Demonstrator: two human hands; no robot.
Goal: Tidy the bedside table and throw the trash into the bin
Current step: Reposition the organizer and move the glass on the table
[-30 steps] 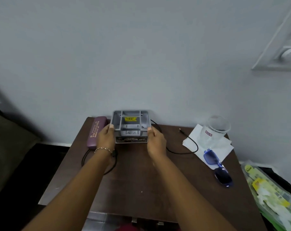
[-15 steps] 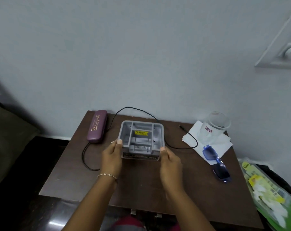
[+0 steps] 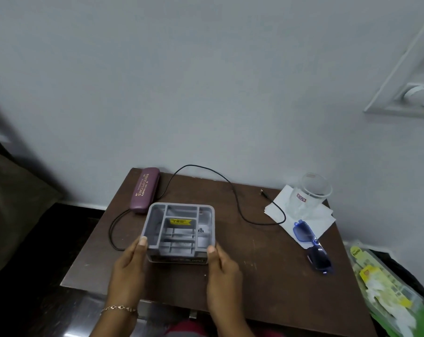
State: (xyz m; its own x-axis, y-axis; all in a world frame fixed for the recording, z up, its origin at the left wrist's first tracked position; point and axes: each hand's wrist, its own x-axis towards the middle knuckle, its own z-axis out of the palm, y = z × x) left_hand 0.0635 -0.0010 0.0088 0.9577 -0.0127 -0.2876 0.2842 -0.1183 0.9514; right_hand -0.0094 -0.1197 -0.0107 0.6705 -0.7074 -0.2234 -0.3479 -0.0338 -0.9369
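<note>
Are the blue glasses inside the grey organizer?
No, the blue glasses lie on the table at its right side, partly on the white napkin, away from the grey organizer.

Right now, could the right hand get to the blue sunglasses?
Probably not yet: the right hand grips the grey organiser with the left hand. Otherwise the tabletop toward the sunglasses looks free.

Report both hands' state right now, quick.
Left hand: holds the tray at its near left corner.
Right hand: holds the tray at its near right corner.

Dim, even indoor light, soft shadows, wide-angle bending at edges, slightly soft focus
</note>
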